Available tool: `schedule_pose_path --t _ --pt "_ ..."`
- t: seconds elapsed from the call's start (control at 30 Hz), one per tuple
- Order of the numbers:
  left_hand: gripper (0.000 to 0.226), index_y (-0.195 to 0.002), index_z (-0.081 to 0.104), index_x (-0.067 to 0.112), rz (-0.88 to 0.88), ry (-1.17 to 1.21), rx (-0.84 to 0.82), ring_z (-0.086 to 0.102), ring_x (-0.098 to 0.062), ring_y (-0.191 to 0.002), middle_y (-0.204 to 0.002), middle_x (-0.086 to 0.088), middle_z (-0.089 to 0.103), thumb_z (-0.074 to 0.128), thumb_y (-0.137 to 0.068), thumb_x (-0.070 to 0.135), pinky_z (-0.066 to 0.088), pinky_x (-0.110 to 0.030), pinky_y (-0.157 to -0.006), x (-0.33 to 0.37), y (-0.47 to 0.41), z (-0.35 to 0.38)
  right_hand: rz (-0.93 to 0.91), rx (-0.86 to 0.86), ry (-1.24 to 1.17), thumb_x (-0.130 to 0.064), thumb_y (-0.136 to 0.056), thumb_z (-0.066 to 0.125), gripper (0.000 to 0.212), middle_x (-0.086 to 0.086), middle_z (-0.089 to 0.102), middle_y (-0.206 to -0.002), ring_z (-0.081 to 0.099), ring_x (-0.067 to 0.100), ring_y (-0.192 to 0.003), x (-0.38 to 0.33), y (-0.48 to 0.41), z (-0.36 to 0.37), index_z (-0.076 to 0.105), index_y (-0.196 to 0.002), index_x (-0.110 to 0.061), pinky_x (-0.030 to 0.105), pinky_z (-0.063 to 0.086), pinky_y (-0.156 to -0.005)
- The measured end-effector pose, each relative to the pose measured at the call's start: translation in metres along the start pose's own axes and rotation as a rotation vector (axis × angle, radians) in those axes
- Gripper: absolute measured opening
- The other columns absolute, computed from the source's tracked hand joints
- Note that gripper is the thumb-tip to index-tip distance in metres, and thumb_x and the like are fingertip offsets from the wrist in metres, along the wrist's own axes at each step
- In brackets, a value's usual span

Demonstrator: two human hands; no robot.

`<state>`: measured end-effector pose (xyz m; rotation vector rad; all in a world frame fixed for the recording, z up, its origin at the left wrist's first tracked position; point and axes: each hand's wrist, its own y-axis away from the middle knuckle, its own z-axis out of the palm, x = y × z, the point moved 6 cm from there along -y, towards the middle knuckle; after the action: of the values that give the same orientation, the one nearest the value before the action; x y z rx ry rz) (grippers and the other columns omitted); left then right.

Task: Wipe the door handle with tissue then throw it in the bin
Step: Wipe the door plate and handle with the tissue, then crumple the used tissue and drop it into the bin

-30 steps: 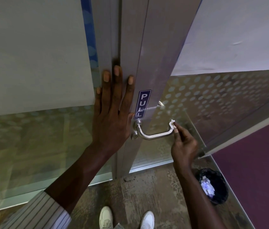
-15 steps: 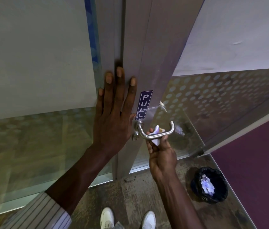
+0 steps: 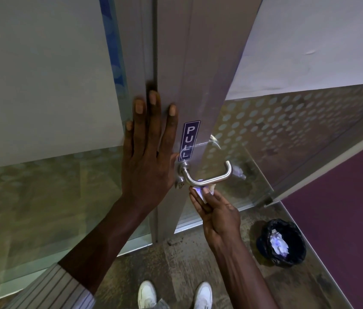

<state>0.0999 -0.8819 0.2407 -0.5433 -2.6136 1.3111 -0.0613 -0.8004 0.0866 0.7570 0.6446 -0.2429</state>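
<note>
Pressing tissue (image 3: 202, 192) under door handle (image 3: 209, 178)

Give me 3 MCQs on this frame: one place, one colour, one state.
1. Where is the bin?
A. on the floor, right of the door
B. hung on the handle
C. left of the shoes

2. Colour of the PULL sign?
A. red
B. dark blue with white letters
C. yellow

3. What is the left hand doing?
A. gripping the handle
B. holding tissue
C. pressed flat on the door frame

A: bin stands by the glass.
B: PULL sign.
C: left hand lies open; right hand holds tissue under door handle.
</note>
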Motion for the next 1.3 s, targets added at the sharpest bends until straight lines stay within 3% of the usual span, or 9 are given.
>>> schedule_pose_path --t 0.13,0.3,0.6,0.7,0.83,0.93,1.03,1.13,1.3 --pt "0.107 -0.177 0.0 0.014 0.004 0.021 -0.007 -0.03 -0.03 -0.17 -0.18 -0.01 -0.031 0.074 -0.102 0.033 -0.011 -0.044 -0.141 0.0 -0.001 -0.002 0.012 -0.011 -0.022 0.012 -0.094 0.069 0.031 0.034 0.077 -0.116 0.079 0.045 -0.107 -0.003 0.004 -0.007 0.066 -0.124 0.017 0.053 0.063 -0.102" --pt "0.086 -0.175 0.024 0.005 0.005 0.106 -0.03 -0.021 -0.033 -0.172 -0.182 -0.014 -0.019 0.067 -0.107 0.037 -0.003 -0.048 -0.142 0.005 0.015 -0.005 -0.035 -0.015 0.058 0.009 -0.093 0.072 0.018 0.03 0.08 -0.113 0.082 0.04 -0.1 -0.005 0.01 -0.021 0.075 -0.111 0.01 0.041 0.069 -0.089" --pt "0.1 -0.174 0.024 0.002 -0.068 0.317 -0.251 -0.011 -0.037 -0.174 -0.185 -0.022 -0.005 0.073 -0.096 0.039 0.002 -0.051 -0.143 0.032 0.066 0.0 -0.209 0.043 0.236 0.004 -0.092 0.075 0.018 0.018 0.084 -0.107 0.082 0.03 -0.093 -0.012 0.039 -0.072 0.085 -0.103 -0.006 0.039 0.069 -0.089" --pt "0.098 -0.172 0.031 0.003 0.006 0.434 -0.377 -0.008 -0.04 -0.175 -0.186 -0.024 0.005 0.074 -0.092 0.039 -0.001 -0.049 -0.143 0.056 0.087 0.003 -0.249 0.088 0.267 0.006 -0.092 0.073 0.022 0.013 0.085 -0.102 0.08 0.019 -0.089 -0.014 0.047 -0.09 0.085 -0.102 -0.01 0.028 0.067 -0.08" --pt "0.059 -0.147 0.065 0.002 0.121 0.621 -0.493 0.007 -0.044 -0.174 -0.184 -0.021 0.021 0.076 -0.094 0.028 0.021 -0.064 -0.138 0.093 0.116 0.01 -0.293 0.127 0.322 0.001 -0.092 0.077 0.021 0.01 0.085 -0.105 0.079 0.014 -0.091 -0.022 0.056 -0.114 0.085 -0.108 -0.01 0.024 0.064 -0.079" --pt "0.035 -0.123 0.078 0.008 0.121 0.754 -0.599 0.03 -0.041 -0.169 -0.168 -0.017 0.054 0.083 -0.091 0.019 0.032 -0.066 -0.133 0.122 0.135 0.014 -0.324 0.166 0.358 0.0 -0.091 0.078 0.019 0.009 0.086 -0.103 0.079 0.015 -0.092 -0.032 0.062 -0.132 0.086 -0.104 -0.012 0.029 0.063 -0.082" --pt "0.026 -0.117 0.079 0.017 -0.059 0.944 -0.82 0.056 -0.027 -0.153 -0.142 0.001 0.074 0.08 -0.095 0.031 0.046 -0.057 -0.124 0.15 0.151 0.018 -0.35 0.187 0.387 -0.001 -0.093 0.077 0.019 0.01 0.085 -0.102 0.078 0.016 -0.093 -0.043 0.067 -0.153 0.086 -0.1 -0.015 0.032 0.062 -0.084" --pt "0.024 -0.109 0.079 0.03 -0.277 1.087 -1.074 0.073 -0.005 -0.117 -0.113 0.019 0.081 0.078 -0.097 0.051 0.057 -0.039 -0.104 0.18 0.167 0.021 -0.382 0.208 0.386 0.001 -0.092 0.077 0.022 0.01 0.085 -0.102 0.077 0.018 -0.092 -0.057 0.075 -0.177 0.086 -0.099 -0.017 0.031 0.063 -0.08" --pt "0.003 -0.097 0.082 0.019 -0.641 1.3 -1.33 0.083 -0.017 -0.088 -0.091 0.001 0.086 0.085 -0.096 0.02 0.064 -0.031 -0.079 0.234 0.192 0.026 -0.422 0.286 0.377 0.007 -0.088 0.079 0.024 0.016 0.083 -0.096 0.074 0.022 -0.084 -0.082 0.083 -0.222 0.083 -0.097 -0.014 0.032 0.063 -0.071"
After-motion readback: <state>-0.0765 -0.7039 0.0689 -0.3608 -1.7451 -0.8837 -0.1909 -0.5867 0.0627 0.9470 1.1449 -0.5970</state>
